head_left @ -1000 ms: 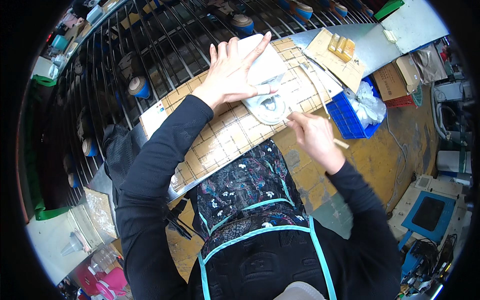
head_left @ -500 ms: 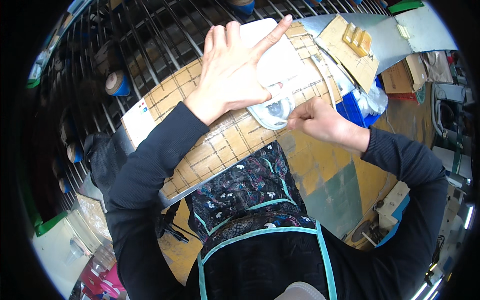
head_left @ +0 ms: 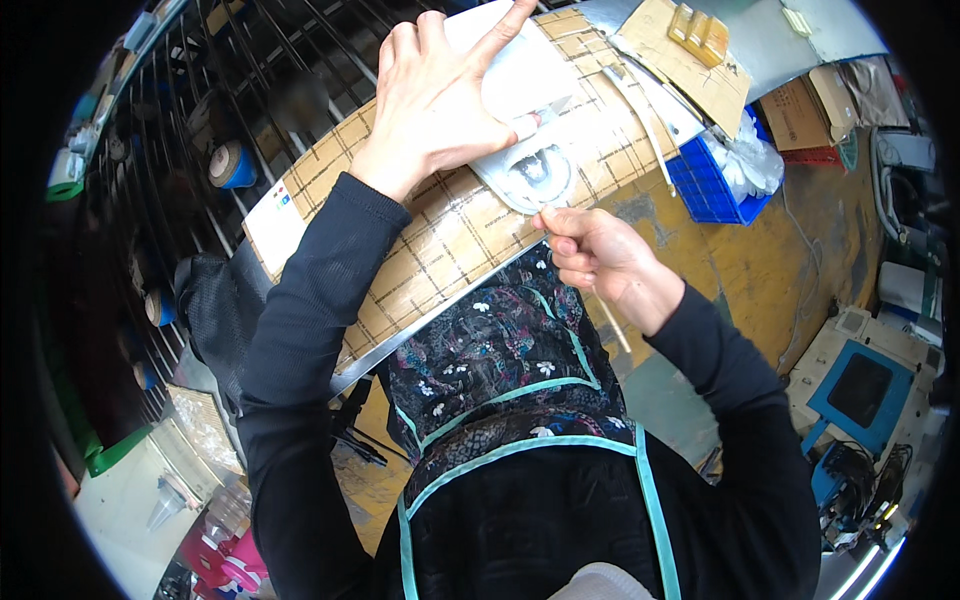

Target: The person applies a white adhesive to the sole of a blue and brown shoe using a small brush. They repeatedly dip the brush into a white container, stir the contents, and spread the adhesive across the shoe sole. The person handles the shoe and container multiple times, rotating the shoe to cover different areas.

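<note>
A flat white piece (head_left: pixel 530 75) with a glossy, rounded end (head_left: pixel 542 180) lies on a board covered in brown printed tape (head_left: pixel 430 260). My left hand (head_left: pixel 425 100) is spread over the white piece, fingers apart, with a white wrap near the thumb tip. At the rounded end's near rim, my right hand (head_left: pixel 610 255) is closed in a pinch. A thin pale strip (head_left: pixel 614 326) comes out below that hand and hangs past the board's front edge; its upper part is hidden by the fingers.
A pale cord or strip (head_left: pixel 645 130) lies along the board's right end. Beyond it are a cardboard sheet bearing a yellow block (head_left: pixel 698 36) and a blue basket (head_left: pixel 715 190) of clear bags. Metal bars with a blue-rimmed roller (head_left: pixel 232 166) stand at the left.
My right hand has moved left and slightly down in the picture, still pinching at the rounded end's rim. The thin strip now shows below it. My left hand stays spread on the white piece.
</note>
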Available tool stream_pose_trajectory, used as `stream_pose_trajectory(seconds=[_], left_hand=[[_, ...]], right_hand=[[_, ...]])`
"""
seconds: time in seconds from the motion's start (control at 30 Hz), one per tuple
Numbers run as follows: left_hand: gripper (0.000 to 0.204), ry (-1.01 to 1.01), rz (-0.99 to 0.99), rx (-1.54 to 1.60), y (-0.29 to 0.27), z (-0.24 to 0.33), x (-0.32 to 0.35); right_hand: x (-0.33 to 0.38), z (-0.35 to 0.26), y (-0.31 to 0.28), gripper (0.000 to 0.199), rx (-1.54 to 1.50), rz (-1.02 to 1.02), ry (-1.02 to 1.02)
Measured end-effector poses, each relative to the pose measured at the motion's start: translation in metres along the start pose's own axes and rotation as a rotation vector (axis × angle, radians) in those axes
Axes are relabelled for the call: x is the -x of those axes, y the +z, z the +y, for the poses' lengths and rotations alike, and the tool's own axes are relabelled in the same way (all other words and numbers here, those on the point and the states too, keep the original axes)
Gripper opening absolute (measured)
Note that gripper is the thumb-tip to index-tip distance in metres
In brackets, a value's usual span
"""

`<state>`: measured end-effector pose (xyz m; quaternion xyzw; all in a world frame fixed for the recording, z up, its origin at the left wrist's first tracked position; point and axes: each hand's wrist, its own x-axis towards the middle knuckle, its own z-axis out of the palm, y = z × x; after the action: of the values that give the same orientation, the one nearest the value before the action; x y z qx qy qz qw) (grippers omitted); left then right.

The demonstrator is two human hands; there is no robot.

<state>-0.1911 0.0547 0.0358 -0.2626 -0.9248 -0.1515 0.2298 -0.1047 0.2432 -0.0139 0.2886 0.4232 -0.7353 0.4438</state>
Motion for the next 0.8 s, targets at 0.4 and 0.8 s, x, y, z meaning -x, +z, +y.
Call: stream_pose_trajectory(seconds=[0.4, 0.8], left_hand=[[0.105, -0.188, -0.155, -0.067, 0.010, -0.008, 0.010], [0.111, -0.282, -0.290, -0.074, -0.001, -0.002, 0.007]], right_hand=[[-0.042, 0.043, 0.007, 0.015, -0.582, -0.339, -0.150], [-0.046, 0.045, 0.005, 0.018, -0.583, -0.384, -0.179]])
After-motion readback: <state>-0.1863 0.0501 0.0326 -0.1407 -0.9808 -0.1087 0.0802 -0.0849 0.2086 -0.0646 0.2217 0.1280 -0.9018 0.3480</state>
